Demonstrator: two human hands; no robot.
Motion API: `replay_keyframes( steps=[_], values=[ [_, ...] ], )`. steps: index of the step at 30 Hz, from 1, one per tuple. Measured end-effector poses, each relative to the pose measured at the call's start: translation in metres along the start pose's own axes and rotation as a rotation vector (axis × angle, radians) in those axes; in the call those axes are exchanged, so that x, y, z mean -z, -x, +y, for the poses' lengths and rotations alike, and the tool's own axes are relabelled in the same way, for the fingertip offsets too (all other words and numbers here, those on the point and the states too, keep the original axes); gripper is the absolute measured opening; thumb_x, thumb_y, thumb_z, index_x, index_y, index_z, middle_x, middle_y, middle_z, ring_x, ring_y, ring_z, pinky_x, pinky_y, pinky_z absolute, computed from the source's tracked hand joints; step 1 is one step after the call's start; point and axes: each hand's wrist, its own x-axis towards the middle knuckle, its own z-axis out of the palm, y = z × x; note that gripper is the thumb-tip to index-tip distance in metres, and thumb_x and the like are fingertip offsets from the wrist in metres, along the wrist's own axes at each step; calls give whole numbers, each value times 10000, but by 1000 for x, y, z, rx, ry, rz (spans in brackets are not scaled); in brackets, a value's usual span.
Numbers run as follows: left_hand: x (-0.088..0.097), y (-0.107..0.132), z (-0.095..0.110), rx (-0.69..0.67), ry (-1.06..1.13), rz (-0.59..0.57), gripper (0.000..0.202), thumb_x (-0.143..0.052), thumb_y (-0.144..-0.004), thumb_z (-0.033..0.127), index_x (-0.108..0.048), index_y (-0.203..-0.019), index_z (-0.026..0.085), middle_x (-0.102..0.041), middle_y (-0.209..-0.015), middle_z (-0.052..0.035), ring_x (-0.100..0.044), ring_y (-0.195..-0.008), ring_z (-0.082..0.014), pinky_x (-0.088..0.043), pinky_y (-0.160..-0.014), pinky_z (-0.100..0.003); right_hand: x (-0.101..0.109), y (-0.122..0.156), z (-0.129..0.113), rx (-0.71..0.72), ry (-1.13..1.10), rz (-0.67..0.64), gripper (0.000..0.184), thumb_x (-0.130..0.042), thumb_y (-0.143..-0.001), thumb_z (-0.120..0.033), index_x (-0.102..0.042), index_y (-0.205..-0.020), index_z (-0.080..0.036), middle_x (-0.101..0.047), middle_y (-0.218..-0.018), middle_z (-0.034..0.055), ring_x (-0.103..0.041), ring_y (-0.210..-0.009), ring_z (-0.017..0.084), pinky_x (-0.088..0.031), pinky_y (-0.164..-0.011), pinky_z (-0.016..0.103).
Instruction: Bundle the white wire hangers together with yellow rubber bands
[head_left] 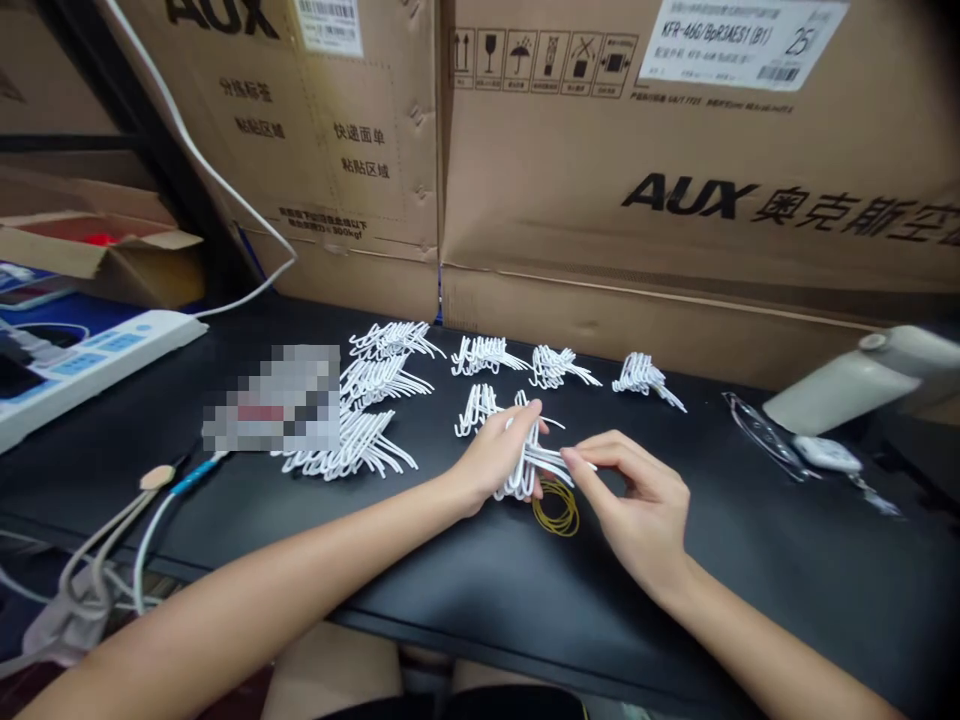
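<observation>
My left hand is closed round a bunch of white wire hooks lying on the black table. My right hand pinches the straight ends of the same bunch from the right. Yellow rubber bands lie on the table just below the bunch, between my two hands. Several more bunches of white hooks lie in rows further back and to the left.
Big brown cardboard boxes stand along the back of the table. A white power strip and cable lie at the left, with more cables near the front edge. A grey-white device sits at the right.
</observation>
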Motion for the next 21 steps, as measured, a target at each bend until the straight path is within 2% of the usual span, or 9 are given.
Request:
replay_keyframes(
  steps=[5, 7, 9, 11, 15, 21],
  values=[
    [2, -2, -1, -2, -27, 13, 390, -447, -847, 551, -493, -778, 170, -546, -423, 14, -518, -329, -128, -354, -310, -176, 2, 0, 1, 24, 69, -88, 90, -618, -809, -100, -648, -762, -170, -631, -731, 27, -578, -642, 128, -462, -581, 262],
    [2, -2, 0, -29, -25, 25, 390, -452, -844, 553, -494, -767, 172, -541, -433, 23, -520, -334, -123, -352, -312, -175, 3, 2, 2, 25, 105, -123, 68, -625, -814, -130, -653, -860, -171, -641, -765, 32, -590, -653, 128, -481, -590, 256],
    [2, -2, 0, -68, -29, 43, 382, -457, -846, 540, -494, -754, 171, -530, -443, 33, -521, -340, -118, -362, -319, -178, 3, 4, 4, 48, 133, -130, 213, -664, -790, -157, -629, -1000, -166, -645, -790, 32, -595, -634, 122, -502, -589, 248],
    [1, 0, 1, -111, -46, 58, 371, -466, -848, 520, -498, -740, 166, -513, -448, 39, -523, -348, -112, -377, -329, -178, 3, 6, 4, 99, 145, -134, 318, -697, -761, -155, -602, -1064, -165, -643, -795, 26, -593, -611, 114, -514, -583, 241],
    [-1, 4, 1, -165, -96, -5, 363, -466, -850, 521, -497, -757, 172, -508, -441, 40, -518, -351, -116, -380, -328, -180, 2, 7, 3, 211, 107, -181, 264, -653, -777, -67, -626, -1012, -185, -659, -799, 26, -618, -668, 126, -524, -612, 247],
    [-1, 9, 0, -234, -109, -64, 377, -473, -839, 548, -496, -805, 173, -538, -518, 31, -537, -375, -117, -381, -335, -179, 1, 5, -1, 280, 63, -150, 274, -605, -776, 15, -649, -961, -182, -679, -749, 22, -630, -664, 136, -528, -598, 257]
  ],
)
